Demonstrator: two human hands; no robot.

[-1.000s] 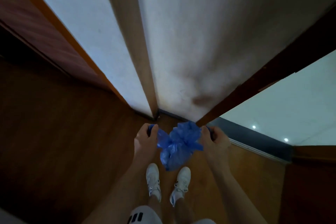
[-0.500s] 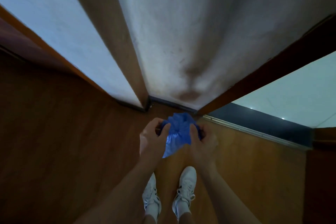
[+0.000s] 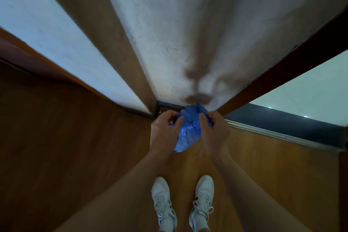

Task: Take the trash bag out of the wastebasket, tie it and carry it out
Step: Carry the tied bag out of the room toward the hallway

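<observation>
So the blue bag [image 3: 188, 128] is bunched up right between both hands, held out over the wood floor [image 3: 75, 147] above the white shoes [image 3: 163, 203]. Left hand [image 3: 163, 132] pinches its left edge, right hand [image 3: 213, 132] grips the right side, fingers curled into the plastic. White wall [image 3: 178, 34] sits just behind.

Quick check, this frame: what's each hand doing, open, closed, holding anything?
Left hand: closed on the upper left side of the blue trash bag.
Right hand: closed on the bag's upper right side.
</observation>
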